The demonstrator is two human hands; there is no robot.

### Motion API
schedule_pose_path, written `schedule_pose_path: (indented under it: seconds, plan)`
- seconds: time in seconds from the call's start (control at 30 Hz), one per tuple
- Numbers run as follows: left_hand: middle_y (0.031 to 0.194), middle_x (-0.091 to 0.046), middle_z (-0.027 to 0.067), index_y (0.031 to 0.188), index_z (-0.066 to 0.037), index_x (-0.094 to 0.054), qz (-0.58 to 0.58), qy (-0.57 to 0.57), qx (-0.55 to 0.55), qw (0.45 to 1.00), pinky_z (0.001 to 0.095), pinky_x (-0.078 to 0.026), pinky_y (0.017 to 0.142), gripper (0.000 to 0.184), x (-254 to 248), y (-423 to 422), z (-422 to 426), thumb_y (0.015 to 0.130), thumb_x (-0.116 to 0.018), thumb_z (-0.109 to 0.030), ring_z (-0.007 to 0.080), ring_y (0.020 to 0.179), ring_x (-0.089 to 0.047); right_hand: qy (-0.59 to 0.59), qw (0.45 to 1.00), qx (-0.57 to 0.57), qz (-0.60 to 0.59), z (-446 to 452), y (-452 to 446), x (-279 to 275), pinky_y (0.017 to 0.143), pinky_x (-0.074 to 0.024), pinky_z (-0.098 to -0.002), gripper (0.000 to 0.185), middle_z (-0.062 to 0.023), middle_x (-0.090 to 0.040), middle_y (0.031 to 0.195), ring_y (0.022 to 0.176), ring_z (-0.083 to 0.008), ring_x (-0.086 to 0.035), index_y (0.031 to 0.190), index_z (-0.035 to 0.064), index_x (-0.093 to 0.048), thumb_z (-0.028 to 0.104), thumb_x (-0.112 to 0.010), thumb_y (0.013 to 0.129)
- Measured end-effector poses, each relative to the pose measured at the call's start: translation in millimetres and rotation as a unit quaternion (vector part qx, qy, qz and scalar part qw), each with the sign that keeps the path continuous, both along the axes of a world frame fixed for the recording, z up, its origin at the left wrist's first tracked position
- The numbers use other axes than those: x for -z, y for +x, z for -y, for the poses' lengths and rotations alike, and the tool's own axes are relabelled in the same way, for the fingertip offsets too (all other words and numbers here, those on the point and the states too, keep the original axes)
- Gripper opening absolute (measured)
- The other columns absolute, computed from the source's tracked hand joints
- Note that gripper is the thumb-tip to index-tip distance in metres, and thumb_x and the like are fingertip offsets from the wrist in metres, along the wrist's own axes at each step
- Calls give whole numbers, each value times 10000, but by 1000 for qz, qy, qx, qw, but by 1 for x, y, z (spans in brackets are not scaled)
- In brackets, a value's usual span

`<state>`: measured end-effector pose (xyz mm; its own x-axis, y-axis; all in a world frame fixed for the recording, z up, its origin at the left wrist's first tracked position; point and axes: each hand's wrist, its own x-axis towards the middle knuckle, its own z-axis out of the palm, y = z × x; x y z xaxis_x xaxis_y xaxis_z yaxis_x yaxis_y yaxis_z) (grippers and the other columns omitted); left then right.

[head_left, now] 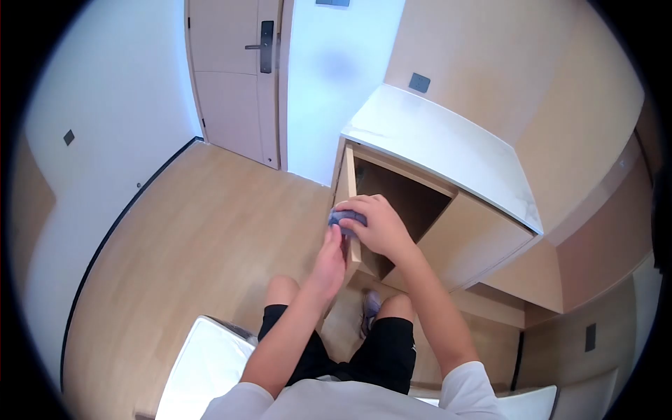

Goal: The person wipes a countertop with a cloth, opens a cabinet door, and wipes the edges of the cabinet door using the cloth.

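Note:
A bluish-grey bundle, seemingly a cloth (347,218), sits at the top edge of the open cabinet door (344,185). My right hand (378,222) is closed over it from the right, its fingers curled across the top. My left hand (329,266) is just below, along the door's outer side, with fingers stretched upward and their tips against the bundle's lower edge. Part of the left fingers is hidden. Behind the door, the dark cabinet interior (402,199) shows to the right of my right hand.
The cabinet has a white top (441,140) and a second, closed door (458,238). A room door (234,105) stands at the back left. White panels (203,364) flank my seat, above a wood-coloured floor (189,238). My shoe (370,308) is below the cabinet.

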<state>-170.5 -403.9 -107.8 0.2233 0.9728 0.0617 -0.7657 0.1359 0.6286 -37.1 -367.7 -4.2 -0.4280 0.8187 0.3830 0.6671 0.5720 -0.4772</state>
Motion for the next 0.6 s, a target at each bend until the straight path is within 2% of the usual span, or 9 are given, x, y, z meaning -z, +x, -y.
schedule_pose_path:
  seconds: [0.13,0.23,0.37,0.43,0.47,0.5,0.53,0.57,0.6]
  plan:
    - [1492,-525,74,1543,-110,-431,16,-62,-2,998,339,-385,1184,490,15,2,-18,1171,-362,-422,169,1400,-490,71,997,-17,18,-5,2,15,1063,-464,-449,230,-86,-740,1212,1124,-365,-605,1142,104,-767,180,-710,932]
    - [1495,-525,85,1558,-80,-416,-9,2,-32,999,340,-395,1180,523,-3,0,-18,1173,-347,-428,180,1394,-501,115,992,-32,28,9,-1,21,1012,-511,-448,235,-78,-732,1210,1158,-380,-598,1129,79,-752,170,-702,919]
    - [1518,-517,103,1557,-50,-426,-65,38,-38,996,362,-406,1180,545,3,2,-14,1168,-368,-427,200,1397,-500,121,990,-35,55,33,4,17,1016,-524,-454,369,-104,-678,1323,1184,-385,-592,1262,77,-704,154,-714,901]
    - [1490,-547,87,1527,-54,-466,-91,11,-50,995,344,-412,1166,513,7,4,-6,1141,-489,-391,187,1364,-525,109,992,-61,13,41,10,16,1033,-520,-458,448,-121,-645,1382,1195,-389,-590,1335,81,-671,145,-722,894]
    - [1483,-555,80,1522,-55,-471,-132,3,-58,990,337,-412,1163,511,14,2,-4,1131,-522,-381,182,1355,-530,112,992,-52,-22,42,12,15,1031,-514,-455,545,-159,-630,1343,1170,-388,-593,1390,74,-639,157,-768,867]
    - [1476,-563,73,1517,-56,-476,-172,-4,-68,983,330,-412,1160,512,17,0,-7,1121,-556,-371,176,1347,-535,95,995,12,-20,49,13,13,1023,-513,-452,555,-162,-632,1306,1156,-383,-594,1385,69,-641,163,-783,857]
    - [1458,-580,55,1508,-57,-486,-139,19,-52,989,320,-416,1148,515,15,-3,-9,1095,-625,-330,161,1327,-545,76,994,78,-18,60,14,13,1014,-512,-449,565,-164,-634,1268,1142,-378,-596,1379,64,-642,169,-797,846]
    - [1468,-574,59,1505,-57,-491,-130,25,-53,990,327,-412,1155,495,12,-4,-10,1099,-617,-310,165,1336,-541,57,988,146,-15,66,18,14,1006,-511,-446,576,-166,-636,1231,1129,-373,-597,1374,58,-644,175,-811,836]
    - [1477,-568,62,1502,-56,-496,-121,30,-51,991,334,-409,1162,476,11,-3,-8,1103,-609,-290,168,1345,-536,30,991,126,-35,67,22,16,977,-510,-442,554,-163,-624,1137,1096,-365,-593,1289,42,-668,156,-855,780]
